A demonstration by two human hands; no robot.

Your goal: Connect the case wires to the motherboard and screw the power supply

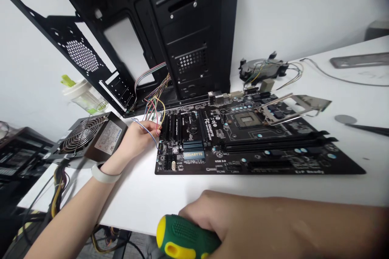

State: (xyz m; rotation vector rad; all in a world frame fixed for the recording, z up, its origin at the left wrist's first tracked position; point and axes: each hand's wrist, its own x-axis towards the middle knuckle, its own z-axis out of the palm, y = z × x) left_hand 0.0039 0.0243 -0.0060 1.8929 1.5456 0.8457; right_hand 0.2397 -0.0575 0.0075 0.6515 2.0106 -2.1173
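Observation:
My left hand (138, 139) pinches a thin blue-and-white wire pair (148, 129) at the left edge of a black Gigabyte motherboard (243, 141). This pair belongs to a bundle of coloured case wires (154, 107) running from the black PC case (182, 28). My right hand (209, 220) grips a green and yellow screwdriver handle (182, 236) at the table's front edge, well short of the board. The screwdriver's shaft is hidden. The board's CPU socket (246, 119) has its metal retention frame raised.
A power supply (94, 137) with a fan grille lies left of my wrist, its cables hanging below the table. Behind the board are a CPU cooler (261, 68) with loose wires and a plastic cup (85, 97). A metal plate (361, 60) and a grey disc (345, 119) lie on the right.

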